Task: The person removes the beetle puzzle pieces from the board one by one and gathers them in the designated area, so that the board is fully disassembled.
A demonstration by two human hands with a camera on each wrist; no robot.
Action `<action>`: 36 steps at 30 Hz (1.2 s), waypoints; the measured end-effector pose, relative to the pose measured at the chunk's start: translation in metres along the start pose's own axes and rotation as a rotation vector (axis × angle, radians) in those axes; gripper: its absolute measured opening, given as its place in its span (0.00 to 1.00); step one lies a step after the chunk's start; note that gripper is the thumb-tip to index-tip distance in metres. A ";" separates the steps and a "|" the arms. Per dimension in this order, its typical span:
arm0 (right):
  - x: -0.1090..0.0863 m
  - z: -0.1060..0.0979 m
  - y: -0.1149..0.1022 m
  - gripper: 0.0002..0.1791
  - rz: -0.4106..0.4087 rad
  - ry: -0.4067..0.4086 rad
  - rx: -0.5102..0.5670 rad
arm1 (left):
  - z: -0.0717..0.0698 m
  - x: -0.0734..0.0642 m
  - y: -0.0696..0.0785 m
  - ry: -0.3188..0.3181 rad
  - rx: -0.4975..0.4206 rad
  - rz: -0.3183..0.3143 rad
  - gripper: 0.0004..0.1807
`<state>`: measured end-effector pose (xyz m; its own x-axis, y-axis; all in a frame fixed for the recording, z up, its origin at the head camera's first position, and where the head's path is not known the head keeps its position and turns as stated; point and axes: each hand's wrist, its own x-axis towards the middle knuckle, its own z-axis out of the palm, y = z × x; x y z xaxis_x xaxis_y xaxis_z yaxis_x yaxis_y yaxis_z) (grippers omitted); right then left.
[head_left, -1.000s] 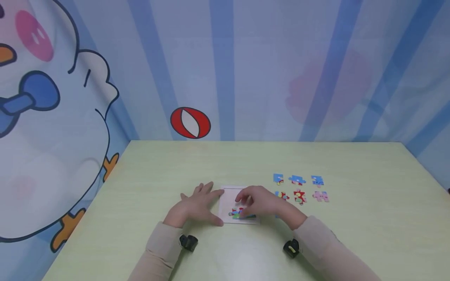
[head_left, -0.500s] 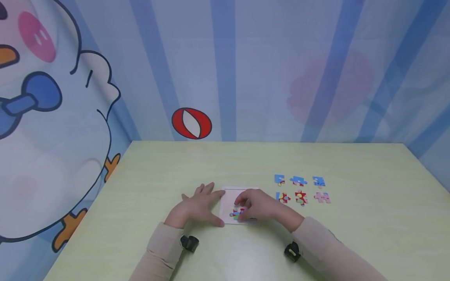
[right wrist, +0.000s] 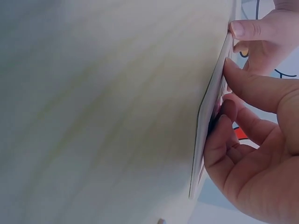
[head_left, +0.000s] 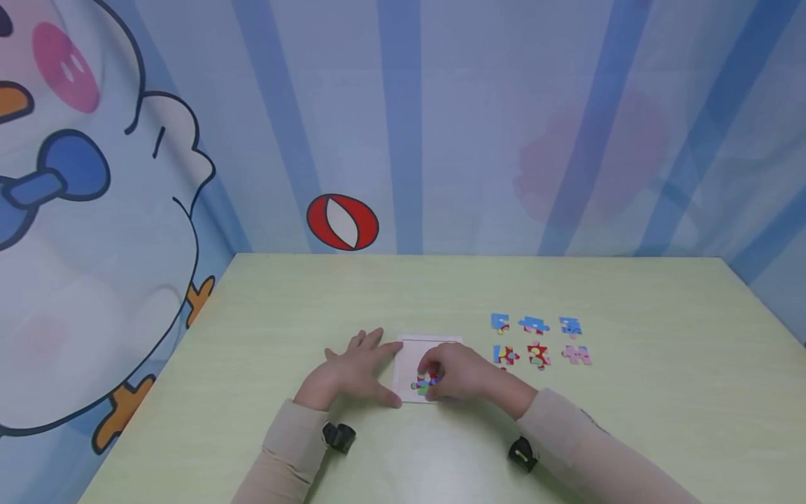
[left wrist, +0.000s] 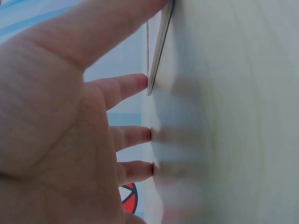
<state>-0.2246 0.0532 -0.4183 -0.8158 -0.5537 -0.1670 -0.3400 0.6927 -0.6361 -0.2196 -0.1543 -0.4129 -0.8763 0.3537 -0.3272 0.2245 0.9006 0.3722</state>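
Observation:
A white puzzle board (head_left: pixel 407 357) lies flat on the table, with joined puzzle pieces (head_left: pixel 420 385) along its near side. My left hand (head_left: pixel 352 373) spreads its straight fingers at the board's left edge; in the left wrist view its thumb and a finger touch that edge. Over the board's right part, my right hand (head_left: pixel 462 374) bends its thumb and fingers round a puzzle piece, mostly hidden beneath them. From the right wrist view, the thumb (right wrist: pixel 245 84) and curled fingers (right wrist: pixel 222 144) are seen low against the board.
Right of the board, loose jigsaw pieces (head_left: pixel 534 325) lie in rows on the pale table (head_left: pixel 283 294); part of another shows beside the right wrist. A printed curtain (head_left: pixel 466 126) hangs behind the table's far edge.
The right hand has shifted slightly left and its fingers have drawn closer together over the pieces on the board. The left hand stays in place.

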 end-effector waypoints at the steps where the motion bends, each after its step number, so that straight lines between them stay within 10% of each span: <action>1: 0.000 0.000 0.000 0.13 0.000 0.001 -0.002 | 0.000 0.000 0.000 0.001 0.000 0.000 0.48; 36: -0.004 -0.003 0.002 0.07 -0.007 -0.015 0.037 | 0.002 0.002 -0.003 -0.005 0.009 -0.009 0.49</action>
<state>-0.2237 0.0580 -0.4161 -0.8065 -0.5651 -0.1737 -0.3277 0.6718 -0.6643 -0.2209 -0.1562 -0.4167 -0.8762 0.3471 -0.3343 0.2210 0.9059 0.3614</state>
